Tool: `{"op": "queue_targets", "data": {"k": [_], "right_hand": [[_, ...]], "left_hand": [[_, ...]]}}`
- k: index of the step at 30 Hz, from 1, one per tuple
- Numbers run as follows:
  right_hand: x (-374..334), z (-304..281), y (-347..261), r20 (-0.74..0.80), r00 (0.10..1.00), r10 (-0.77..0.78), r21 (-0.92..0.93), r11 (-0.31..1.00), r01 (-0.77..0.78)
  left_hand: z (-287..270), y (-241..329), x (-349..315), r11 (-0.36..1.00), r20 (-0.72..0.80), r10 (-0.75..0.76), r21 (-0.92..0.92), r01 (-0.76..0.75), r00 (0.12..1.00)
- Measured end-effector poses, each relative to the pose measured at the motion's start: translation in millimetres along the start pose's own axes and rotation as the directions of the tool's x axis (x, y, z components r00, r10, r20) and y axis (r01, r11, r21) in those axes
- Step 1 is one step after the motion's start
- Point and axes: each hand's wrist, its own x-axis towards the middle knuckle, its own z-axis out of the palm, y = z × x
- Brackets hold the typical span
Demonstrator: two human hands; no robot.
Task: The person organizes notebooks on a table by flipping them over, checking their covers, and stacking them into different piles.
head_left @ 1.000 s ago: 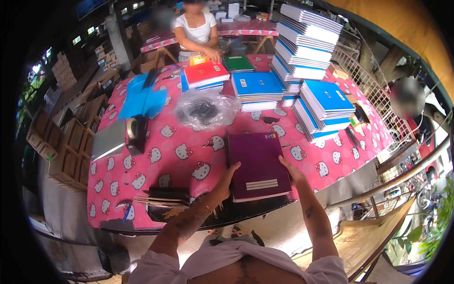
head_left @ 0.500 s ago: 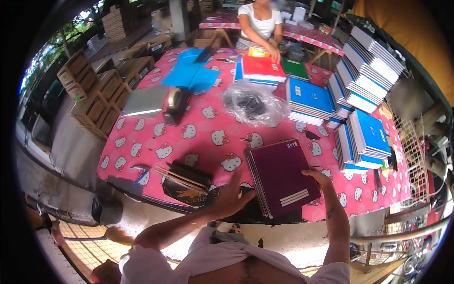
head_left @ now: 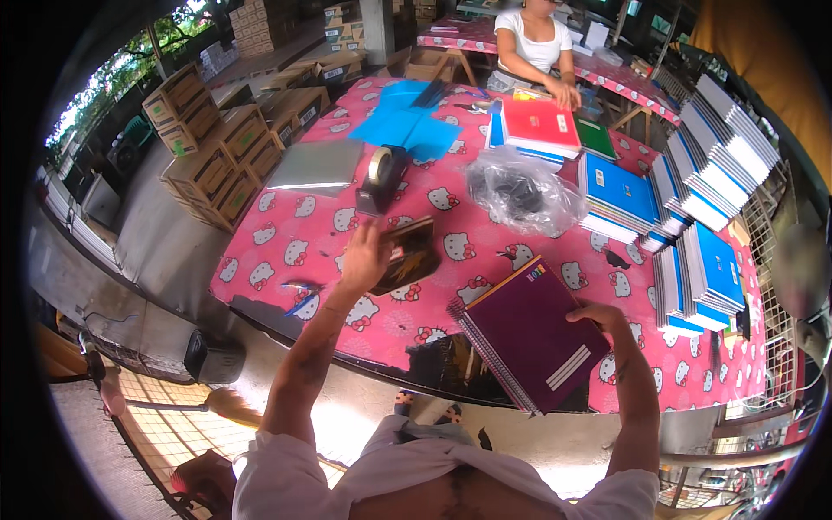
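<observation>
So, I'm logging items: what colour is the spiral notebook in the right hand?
Dark purple; the spiral notebook shows best in the head view.

The table is lit by soft daylight, while the floor below its near edge is burnt out to white. Glints are caught on the plastic bag. The background is left dimmer, with leaves brightly backlit. Edges are bowed by the fisheye, corners blackened; the left hand is slightly blurred.
</observation>
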Motion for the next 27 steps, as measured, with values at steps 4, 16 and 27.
{"op": "queue_targets", "data": {"k": [4,16,27], "right_hand": [[-16,9,-27,-0.194,0.964,-0.180,-0.601,0.799,0.028],[53,236,-65,0.092,0.797,-0.597,-0.996,-0.043,0.082],[63,247,-99,-0.002,0.826,-0.564,-0.951,0.255,0.172]], "left_hand": [[-50,-75,-39,0.994,0.110,-0.106,-0.023,0.109,0.988],[-101,-153,-127,0.993,0.197,-0.049,0.116,0.026,0.979],[-27,61,-122,0.455,0.830,0.101,-0.529,0.716,0.549]]}}
